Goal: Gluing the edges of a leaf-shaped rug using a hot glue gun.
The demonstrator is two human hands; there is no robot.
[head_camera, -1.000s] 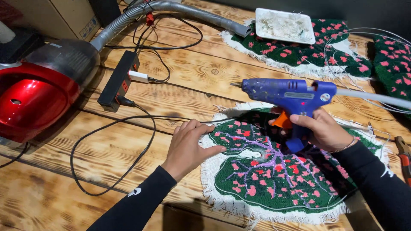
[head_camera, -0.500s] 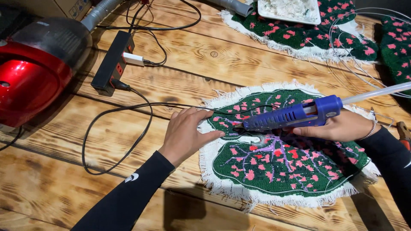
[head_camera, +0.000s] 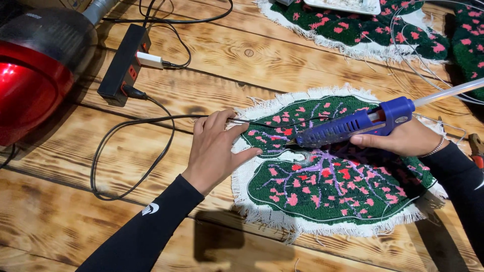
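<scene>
A leaf-shaped green tufted rug (head_camera: 322, 186) with pink spots, purple veins and a white fringe lies on the wooden table. My right hand (head_camera: 403, 138) grips a blue hot glue gun (head_camera: 353, 124) tilted low, its nozzle touching the rug near the white notch on its left side. A clear glue stick juts from the gun's back. My left hand (head_camera: 216, 148) rests flat with fingers spread, pressing the rug's left fringe edge.
A red vacuum cleaner (head_camera: 35, 70) sits at the far left. A black power strip (head_camera: 123, 65) with plugs and black cables (head_camera: 126, 156) lies behind my left hand. More green rugs (head_camera: 383, 30) lie at the back right. Pliers (head_camera: 476, 151) sit at the right edge.
The glue gun has dropped from upright above the rug to a low tilt with its nozzle on the rug. My left hand stays on the rug's left edge.
</scene>
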